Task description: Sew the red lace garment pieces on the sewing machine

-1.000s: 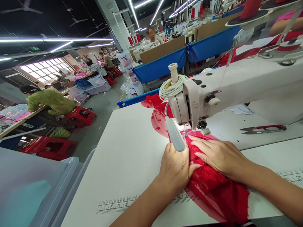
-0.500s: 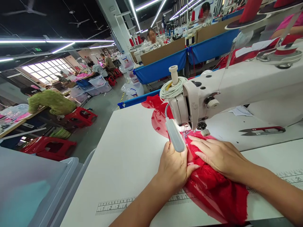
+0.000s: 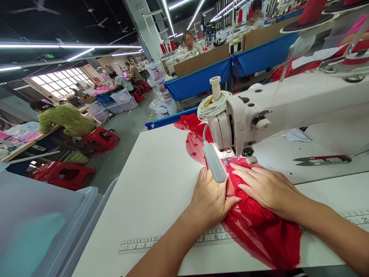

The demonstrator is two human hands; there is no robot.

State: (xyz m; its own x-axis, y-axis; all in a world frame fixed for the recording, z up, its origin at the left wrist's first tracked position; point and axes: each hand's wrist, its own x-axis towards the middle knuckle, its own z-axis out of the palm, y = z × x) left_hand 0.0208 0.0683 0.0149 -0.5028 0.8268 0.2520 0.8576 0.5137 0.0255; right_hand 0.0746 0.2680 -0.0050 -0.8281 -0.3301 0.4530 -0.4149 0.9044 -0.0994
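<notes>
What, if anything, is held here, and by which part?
The left hand rests its thumb on the left side of the sheer red fabric; whether it grips cannot be told. The right hand lies over the bunched part, not visibly grasping.

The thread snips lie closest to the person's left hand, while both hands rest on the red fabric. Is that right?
Not quite: the head view shows the thread snips closest to the right hand, not the left hand. Both do rest on the red fabric.

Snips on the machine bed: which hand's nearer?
Right. Right hand, on the red fabric, is left of the snips; left hand is farther left, at the fabric's edge.
</notes>
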